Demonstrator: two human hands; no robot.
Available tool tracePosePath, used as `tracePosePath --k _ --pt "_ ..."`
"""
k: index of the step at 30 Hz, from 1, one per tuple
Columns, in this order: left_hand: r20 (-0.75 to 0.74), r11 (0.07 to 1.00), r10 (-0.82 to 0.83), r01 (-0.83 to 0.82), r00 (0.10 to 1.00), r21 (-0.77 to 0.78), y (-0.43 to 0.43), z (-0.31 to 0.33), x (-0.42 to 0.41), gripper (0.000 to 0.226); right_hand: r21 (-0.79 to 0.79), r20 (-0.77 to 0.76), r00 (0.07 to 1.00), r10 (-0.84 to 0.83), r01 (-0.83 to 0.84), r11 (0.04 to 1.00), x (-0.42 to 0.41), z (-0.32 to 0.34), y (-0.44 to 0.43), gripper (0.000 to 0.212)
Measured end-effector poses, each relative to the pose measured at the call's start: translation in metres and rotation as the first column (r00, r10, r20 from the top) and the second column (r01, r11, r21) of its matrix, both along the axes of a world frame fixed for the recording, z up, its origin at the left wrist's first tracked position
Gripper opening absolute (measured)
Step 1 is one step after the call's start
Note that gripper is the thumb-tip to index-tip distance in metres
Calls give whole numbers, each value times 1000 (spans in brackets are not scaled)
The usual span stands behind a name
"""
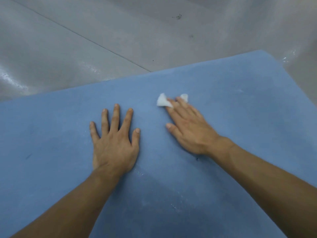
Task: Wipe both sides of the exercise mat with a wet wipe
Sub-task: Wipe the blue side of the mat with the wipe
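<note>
Two bare hands lie on a blue exercise mat (223,121) spread flat on a grey floor (82,40), seen from a head-worn camera looking down. The left hand (114,146) rests palm down near the middle of the mat, its fingers (116,115) straight and spread wide, thumb out to the side. Just to its right and a little farther from the person, the right hand (190,133), slightly blurred, presses a crumpled white wet wipe (162,100) against the mat; its fingers are straight and close together over the wipe, whose white folds show past the fingertips on either side. The right thumb lies flat on the mat, apart from the wipe. Both bare forearms reach in from the lower edge. The mat's far edge slants across the frame, with the floor beyond it crossed by a dark joint line and marked by a few small dark spots. Faint pale specks dot the mat nearest the person
</note>
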State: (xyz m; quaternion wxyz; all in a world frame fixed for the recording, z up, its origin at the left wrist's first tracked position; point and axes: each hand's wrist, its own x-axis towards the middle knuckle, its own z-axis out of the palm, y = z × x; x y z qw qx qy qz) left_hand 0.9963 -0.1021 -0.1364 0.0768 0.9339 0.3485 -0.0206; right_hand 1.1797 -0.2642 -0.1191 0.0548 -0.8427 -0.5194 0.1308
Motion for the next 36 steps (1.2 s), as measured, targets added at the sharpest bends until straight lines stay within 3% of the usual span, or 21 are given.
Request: tracePosePath --k 3,5,8,12,17,20,24,27,29,32,36 --pt "-2 1000 -1 1 1000 -5 -1 1 1 69 -27 43 988 146 -145 989 -8 0 4 73" --pt "-6 1000 0 0 1000 -6 -1 2 0 69 -32 73 989 132 -130 991 1 0 0 74" --pt "-10 1000 -4 4 1000 -4 -1 2 1 69 -8 85 990 -110 111 994 40 -1 -9 79" --pt "-6 1000 -3 3 1000 -2 0 1 1 70 45 121 881 -457 455 889 105 -4 -28 76" --pt "-12 1000 -10 10 1000 -2 0 2 2 69 66 43 763 -645 642 764 126 -7 -3 70" --pt "-7 1000 -10 10 1000 -4 1 3 2 69 95 -16 822 -570 568 817 99 -6 41 70" --pt "-2 1000 -6 6 1000 -20 1 3 2 68 139 -80 982 -173 183 973 31 1 96 74" --pt "6 1000 -9 9 1000 -19 0 3 2 68 104 -36 998 51 -47 994 1 -1 96 66" --pt "6 1000 -6 6 1000 -20 1 3 2 68 110 1 1000 22 -22 994 15 -3 83 64" --pt "-2 1000 -9 9 1000 -17 1 2 2 69 124 69 983 -172 162 979 62 -4 59 73" --pt "-7 1000 -8 8 1000 -13 1 1 1 69 157 142 868 -476 455 877 114 -4 10 79"
